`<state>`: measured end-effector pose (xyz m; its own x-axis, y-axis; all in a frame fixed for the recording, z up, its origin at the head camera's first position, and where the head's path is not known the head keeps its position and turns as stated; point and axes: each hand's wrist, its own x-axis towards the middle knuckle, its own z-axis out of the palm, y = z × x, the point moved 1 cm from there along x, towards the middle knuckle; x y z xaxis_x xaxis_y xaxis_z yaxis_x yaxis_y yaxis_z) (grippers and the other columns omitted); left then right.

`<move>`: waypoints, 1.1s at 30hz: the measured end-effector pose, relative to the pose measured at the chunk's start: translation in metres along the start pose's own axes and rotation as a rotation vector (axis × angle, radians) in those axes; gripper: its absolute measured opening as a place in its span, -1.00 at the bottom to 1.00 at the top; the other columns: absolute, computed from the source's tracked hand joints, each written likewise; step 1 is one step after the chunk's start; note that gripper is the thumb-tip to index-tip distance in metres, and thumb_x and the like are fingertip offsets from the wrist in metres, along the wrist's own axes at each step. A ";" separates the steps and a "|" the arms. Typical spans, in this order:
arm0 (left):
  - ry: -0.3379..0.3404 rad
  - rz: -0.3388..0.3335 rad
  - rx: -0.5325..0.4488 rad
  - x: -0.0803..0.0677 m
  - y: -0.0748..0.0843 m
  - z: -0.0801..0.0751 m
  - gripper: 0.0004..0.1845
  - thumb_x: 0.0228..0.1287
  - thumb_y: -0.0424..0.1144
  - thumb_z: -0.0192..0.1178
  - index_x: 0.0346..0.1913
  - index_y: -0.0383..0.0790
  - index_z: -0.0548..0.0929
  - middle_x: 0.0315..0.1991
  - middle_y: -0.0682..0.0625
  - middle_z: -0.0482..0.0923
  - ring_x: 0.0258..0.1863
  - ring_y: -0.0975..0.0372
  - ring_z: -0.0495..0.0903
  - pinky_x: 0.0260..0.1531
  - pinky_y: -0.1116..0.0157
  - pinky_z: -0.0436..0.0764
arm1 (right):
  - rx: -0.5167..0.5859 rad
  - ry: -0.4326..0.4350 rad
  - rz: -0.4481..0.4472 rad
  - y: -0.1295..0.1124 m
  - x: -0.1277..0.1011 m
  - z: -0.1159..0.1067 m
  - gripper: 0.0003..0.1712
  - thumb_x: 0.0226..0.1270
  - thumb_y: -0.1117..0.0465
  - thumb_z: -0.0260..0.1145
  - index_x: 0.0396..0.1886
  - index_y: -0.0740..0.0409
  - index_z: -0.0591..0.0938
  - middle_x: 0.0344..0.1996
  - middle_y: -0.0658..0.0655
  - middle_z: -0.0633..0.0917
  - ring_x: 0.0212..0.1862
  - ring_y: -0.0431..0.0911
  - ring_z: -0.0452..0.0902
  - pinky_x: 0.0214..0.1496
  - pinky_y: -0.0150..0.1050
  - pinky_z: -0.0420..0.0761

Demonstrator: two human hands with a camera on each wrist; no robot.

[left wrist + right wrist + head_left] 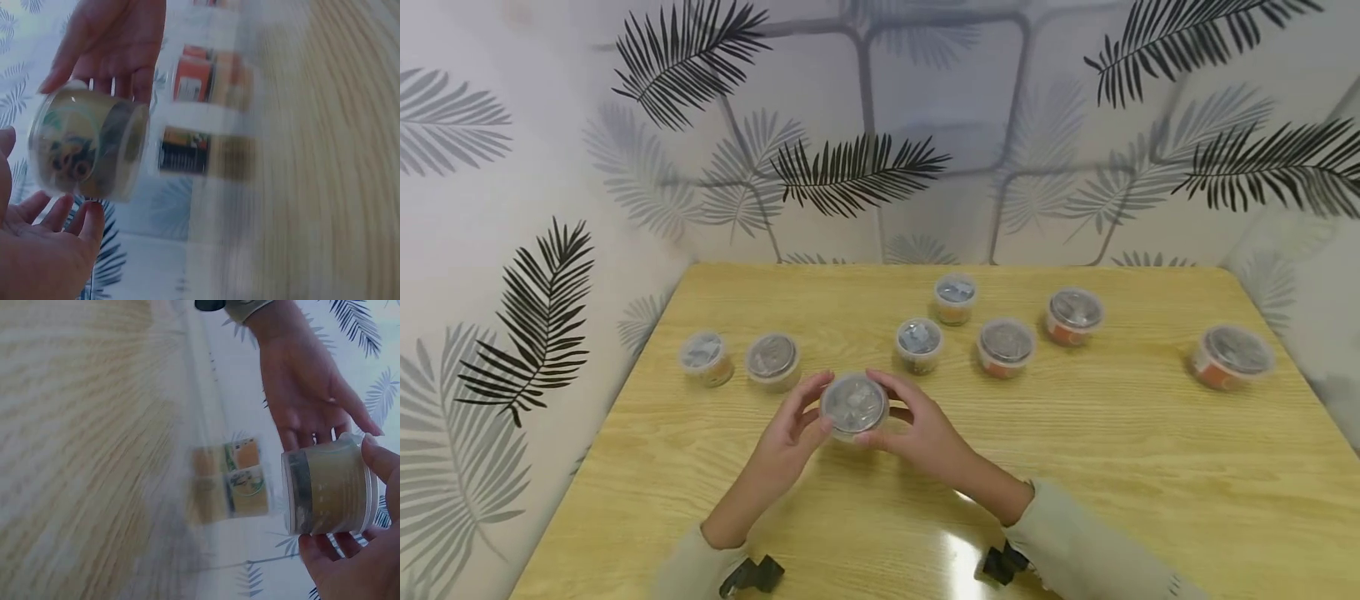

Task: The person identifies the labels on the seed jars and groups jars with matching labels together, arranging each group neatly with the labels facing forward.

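Note:
A small clear plastic container (854, 406) with a see-through lid is lifted a little above the wooden table (1112, 467), held between both hands. My left hand (797, 427) cups its left side with thumb and fingers curled round it. My right hand (912, 421) grips its right side the same way. In the left wrist view the container (87, 150) lies on its side between the left hand (47, 247) below and the right hand (112, 44) above. The right wrist view shows the container (328, 487) in the right hand (356, 562), with the left hand (306, 387) behind it.
Several similar lidded containers stand on the table: two at the left (703, 357) (772, 360), a group behind the hands (919, 343) (955, 298) (1006, 347) (1073, 316), and one far right (1231, 356). Leaf-patterned walls enclose the table on three sides.

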<state>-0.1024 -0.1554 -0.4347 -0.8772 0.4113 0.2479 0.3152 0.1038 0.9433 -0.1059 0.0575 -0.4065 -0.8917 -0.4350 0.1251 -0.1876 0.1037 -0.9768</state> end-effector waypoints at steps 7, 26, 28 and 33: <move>0.003 -0.037 -0.052 0.006 0.013 0.020 -0.27 0.28 -0.43 0.13 0.42 -0.29 0.00 0.34 -0.17 0.09 0.29 0.02 0.13 0.29 0.02 0.07 | -0.002 0.084 0.046 -0.014 -0.008 0.000 -0.20 0.11 0.28 0.41 0.33 0.28 0.26 0.22 0.18 0.38 0.19 0.02 0.31 0.18 -0.04 0.40; 0.144 -0.055 -0.156 0.012 -0.006 0.024 -0.29 0.29 -0.27 0.16 0.41 -0.22 0.07 0.30 -0.13 0.21 0.27 0.11 0.23 0.25 0.33 0.22 | 0.041 0.132 -0.003 0.008 -0.011 0.000 -0.31 0.35 0.13 0.21 0.40 0.08 0.18 0.23 0.12 0.28 0.21 0.05 0.26 0.21 -0.06 0.37; 0.140 -0.059 -0.175 0.012 -0.007 0.024 -0.32 0.29 -0.31 0.15 0.39 -0.26 0.08 0.28 -0.16 0.21 0.26 0.08 0.25 0.24 0.31 0.25 | 0.038 0.128 -0.003 0.010 -0.012 -0.002 -0.33 0.34 0.13 0.21 0.39 0.03 0.20 0.23 0.11 0.29 0.20 0.04 0.27 0.21 -0.07 0.38; 0.115 -0.056 -0.194 0.012 -0.007 0.026 -0.35 0.30 -0.35 0.13 0.39 -0.25 0.11 0.29 -0.16 0.21 0.26 0.08 0.23 0.24 0.30 0.26 | 0.048 0.127 -0.013 0.015 -0.012 -0.008 -0.34 0.30 0.16 0.26 0.36 -0.06 0.25 0.20 0.09 0.33 0.16 0.02 0.31 0.17 -0.08 0.42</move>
<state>-0.1059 -0.1281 -0.4439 -0.9305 0.3023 0.2067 0.1987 -0.0574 0.9784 -0.1015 0.0716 -0.4216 -0.9348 -0.3191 0.1561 -0.1825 0.0543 -0.9817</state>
